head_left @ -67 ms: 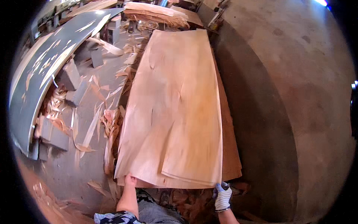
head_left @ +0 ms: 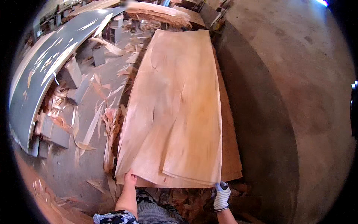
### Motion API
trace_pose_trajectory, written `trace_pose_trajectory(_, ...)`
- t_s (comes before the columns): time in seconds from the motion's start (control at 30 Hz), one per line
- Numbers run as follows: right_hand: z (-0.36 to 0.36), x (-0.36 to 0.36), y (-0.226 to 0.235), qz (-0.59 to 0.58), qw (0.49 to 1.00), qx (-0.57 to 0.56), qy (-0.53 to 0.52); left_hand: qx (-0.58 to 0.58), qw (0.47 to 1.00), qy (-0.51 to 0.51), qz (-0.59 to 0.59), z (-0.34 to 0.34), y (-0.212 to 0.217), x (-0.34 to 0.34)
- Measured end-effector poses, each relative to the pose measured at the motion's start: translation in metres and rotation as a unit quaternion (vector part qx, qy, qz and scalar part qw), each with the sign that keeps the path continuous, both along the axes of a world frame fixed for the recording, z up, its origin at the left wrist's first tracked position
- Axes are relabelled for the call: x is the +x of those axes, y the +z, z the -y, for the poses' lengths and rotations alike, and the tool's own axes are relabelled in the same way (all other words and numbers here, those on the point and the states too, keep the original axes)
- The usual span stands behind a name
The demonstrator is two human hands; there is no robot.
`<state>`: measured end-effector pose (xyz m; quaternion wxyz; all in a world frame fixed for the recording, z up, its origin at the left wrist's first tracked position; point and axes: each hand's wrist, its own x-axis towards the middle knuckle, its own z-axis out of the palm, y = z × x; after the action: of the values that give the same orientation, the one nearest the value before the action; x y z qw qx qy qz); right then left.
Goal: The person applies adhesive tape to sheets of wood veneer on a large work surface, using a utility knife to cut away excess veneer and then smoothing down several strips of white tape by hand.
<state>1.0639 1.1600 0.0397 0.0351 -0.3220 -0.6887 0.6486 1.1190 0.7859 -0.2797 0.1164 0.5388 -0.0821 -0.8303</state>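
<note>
Landmark: the tall stack of thin pale wood veneer sheets (head_left: 175, 108), lying lengthwise down the middle of the view on the floor.

Far left of the stack: a long curved dark grey metal conveyor bed (head_left: 41, 74), smooth, streaked with pale slivers. Between it and the stack, grey rectangular blocks (head_left: 71, 72) and a litter of curled, splintery veneer scraps (head_left: 108, 119) over the dusty grey floor (head_left: 63, 168). The scraps crowd right up against the stack's left edge, so little free room there.

The stack itself: top sheet light tan with a pinkish tint, fine long grain, several lengthwise splits and a shallow ripple near the middle. Near edge is layered, the sheets fanned slightly and uneven. Darker, browner sheets show beneath along the right edge.

At the stack's near left corner: bare left hand (head_left: 130, 178), fingers closed on the edge of the top sheets, forearm in a patterned sleeve.

At the near right corner: right hand (head_left: 222, 194) in a white knitted glove, gripping the sheet edge at the corner.

Right of the stack: a band of dark shadow, then broad bare brown-grey concrete (head_left: 309, 112), smooth and mottled, open for moving.

Beyond the stack's far end: another heap of pale veneer (head_left: 160, 11), ragged-edged.
</note>
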Motion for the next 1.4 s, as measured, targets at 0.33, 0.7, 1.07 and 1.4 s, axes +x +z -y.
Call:
trace_pose_trajectory(0.33,-0.075,-0.022,-0.154,0.015,1.000,0.022,-0.004,-0.052,0.995,-0.003,-0.087,-0.033,0.032,-0.011)
trace_pose_trajectory(0.7,-0.152,-0.013,-0.317,0.023,0.991,0.135,0.003,-0.146,0.980,-0.024,-0.131,0.027,-0.068,0.044)
trace_pose_trajectory(1.07,-0.133,-0.076,-0.316,0.045,0.992,0.109,0.035,-0.134,0.988,-0.046,-0.061,0.031,-0.098,0.021)
trace_pose_trajectory(1.4,-0.280,-0.047,-0.408,0.183,0.963,0.106,0.166,-0.153,0.980,-0.102,0.078,-0.014,-0.108,0.060)
